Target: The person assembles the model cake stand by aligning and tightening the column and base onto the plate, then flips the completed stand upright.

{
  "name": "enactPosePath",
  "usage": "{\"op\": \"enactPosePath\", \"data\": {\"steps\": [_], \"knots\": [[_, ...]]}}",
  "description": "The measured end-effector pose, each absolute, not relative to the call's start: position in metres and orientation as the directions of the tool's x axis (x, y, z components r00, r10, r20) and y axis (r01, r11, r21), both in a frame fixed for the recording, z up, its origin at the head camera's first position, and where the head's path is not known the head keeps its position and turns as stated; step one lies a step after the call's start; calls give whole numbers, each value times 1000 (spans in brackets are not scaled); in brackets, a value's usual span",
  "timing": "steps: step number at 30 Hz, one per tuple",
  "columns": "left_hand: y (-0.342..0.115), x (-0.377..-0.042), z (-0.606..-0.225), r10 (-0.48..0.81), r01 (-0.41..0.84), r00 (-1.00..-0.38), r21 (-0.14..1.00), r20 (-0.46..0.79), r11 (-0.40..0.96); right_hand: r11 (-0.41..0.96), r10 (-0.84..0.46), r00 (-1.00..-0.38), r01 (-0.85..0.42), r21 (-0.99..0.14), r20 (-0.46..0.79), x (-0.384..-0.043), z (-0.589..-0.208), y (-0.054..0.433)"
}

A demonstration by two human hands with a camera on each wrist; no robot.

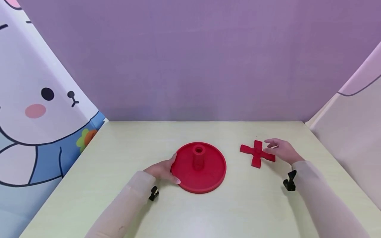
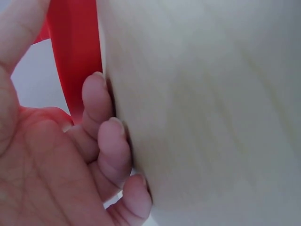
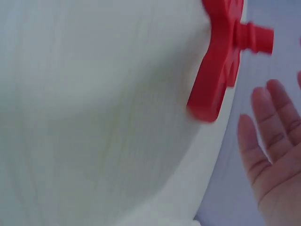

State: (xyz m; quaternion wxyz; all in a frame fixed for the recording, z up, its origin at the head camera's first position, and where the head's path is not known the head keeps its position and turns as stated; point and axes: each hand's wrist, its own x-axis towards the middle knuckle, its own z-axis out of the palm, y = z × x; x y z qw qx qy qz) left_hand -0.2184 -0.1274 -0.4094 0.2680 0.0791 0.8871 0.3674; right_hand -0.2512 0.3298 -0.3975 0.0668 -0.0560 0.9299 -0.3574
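Note:
A round red disc (image 1: 212, 168) with a rim and a hollow upright post (image 1: 198, 160) at its centre lies on the table. My left hand (image 1: 163, 170) grips the disc's left edge, thumb and fingers spread along the rim. In the left wrist view several curled fingertips (image 2: 113, 146) rest against the tabletop beside the red rim (image 2: 77, 56). To the right lies a red four-armed cross piece (image 1: 256, 153), whose short central peg (image 3: 254, 37) shows in the right wrist view. Just beside and above its right arm, my right hand (image 1: 281, 150) hovers with loose fingers, holding nothing.
The pale wood-grain table (image 1: 125, 142) ends at a purple backdrop (image 1: 196, 66). A cartoon-printed cloth (image 1: 35, 132) hangs along the left side, and another light cloth (image 1: 354, 125) along the right. Tabletop separates the disc from the cross piece.

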Motion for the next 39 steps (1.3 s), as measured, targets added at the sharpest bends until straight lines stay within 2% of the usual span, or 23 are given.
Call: {"op": "enactPosePath", "data": {"steps": [3, 9, 18, 24, 39], "knots": [[-128, -218, -410, 333, -50, -847, 686, -415, 726, 781, -173, -972, -38, -624, -157, -253, -397, 338], [-132, -220, -410, 365, -39, -844, 724, -393, 688, 851, -243, -938, -84, -518, -248, -262, -396, 345], [-132, -219, -410, 371, -32, -838, 715, -400, 698, 891, -267, -896, -89, -445, -355, -270, -395, 342], [-130, -219, -410, 359, -27, -839, 690, -409, 723, 900, -279, -892, -114, -420, -356, -273, -399, 342], [-129, -221, -410, 345, -34, -837, 670, -424, 741, 908, -240, -902, -77, -412, -358, -270, -404, 339]]}}
